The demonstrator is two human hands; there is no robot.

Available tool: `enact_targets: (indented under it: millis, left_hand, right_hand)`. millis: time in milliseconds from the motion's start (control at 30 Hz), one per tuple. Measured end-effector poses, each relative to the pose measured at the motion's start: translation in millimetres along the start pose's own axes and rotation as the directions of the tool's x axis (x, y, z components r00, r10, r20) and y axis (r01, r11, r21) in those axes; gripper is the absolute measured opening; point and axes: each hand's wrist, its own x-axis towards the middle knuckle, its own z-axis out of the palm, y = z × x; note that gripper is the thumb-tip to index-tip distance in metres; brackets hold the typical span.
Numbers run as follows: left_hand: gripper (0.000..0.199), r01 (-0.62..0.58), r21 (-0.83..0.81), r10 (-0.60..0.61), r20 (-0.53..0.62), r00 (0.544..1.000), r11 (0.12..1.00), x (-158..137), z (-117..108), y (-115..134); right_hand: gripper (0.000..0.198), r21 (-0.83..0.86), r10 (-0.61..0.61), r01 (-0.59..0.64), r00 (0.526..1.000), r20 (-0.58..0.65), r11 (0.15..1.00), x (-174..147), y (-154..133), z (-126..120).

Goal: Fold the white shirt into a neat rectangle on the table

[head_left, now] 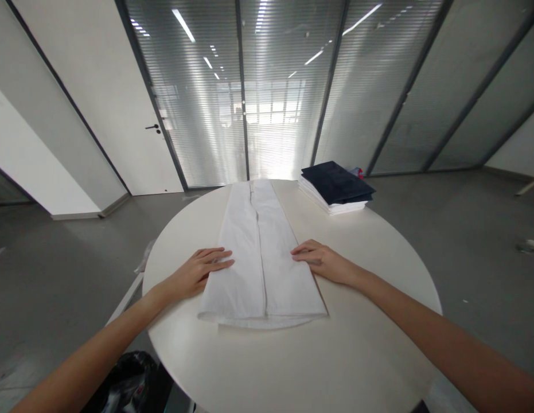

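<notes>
A long piece of white cloth lies on the round table, its two sides folded inward so that their edges meet in a seam down the middle. Its wider end faces me and its far end reaches the table's back edge. My left hand rests on the cloth's left edge, fingers stretched out and apart. On the opposite edge lies my right hand, its fingers slightly bent over the fabric and its thumb side toward me.
The round white table fills the middle. At its back right sits a stack of folded white cloth with dark navy cloth on top. A bin with a black bag stands on the floor at lower left. Glass partitions are behind.
</notes>
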Motion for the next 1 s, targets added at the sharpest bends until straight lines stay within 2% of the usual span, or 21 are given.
enact_targets:
  millis: [167,300,533,667,833,1000]
  left_hand:
    - [0.055,0.018,-0.026,-0.019,-0.036,0.999,0.999,-1,0,1]
    - [0.057,0.006,-0.028,-0.007,-0.016,1.0,1.0,-1,-3,2]
    - [0.049,0.009,-0.058,-0.012,-0.047,0.999,0.998,-2,2,-2]
    - [0.054,0.023,-0.048,-0.026,-0.053,0.998,0.999,-2,5,-3]
    - [0.054,0.03,-0.053,-0.033,-0.048,0.998,0.998,-2,6,-4]
    - [0.042,0.031,-0.102,-0.038,-0.07,0.997,0.994,0,7,-7]
  right_hand:
    - [0.028,-0.121,-0.036,0.032,0.999,-0.03,0.992,1,0,1]
    - [0.024,-0.202,-0.077,0.07,0.997,-0.027,0.977,1,-5,-2]
    - [0.03,-0.02,0.061,-0.061,0.998,0.004,0.998,1,-10,-6]
    - [0.028,0.038,0.064,-0.064,0.998,-0.008,0.997,1,-8,-5]
    - [0.028,-0.012,0.051,-0.052,0.999,-0.011,0.999,0,-6,-4]
    - [0.029,-0.064,0.043,-0.045,0.998,-0.04,0.997,1,-8,-3]
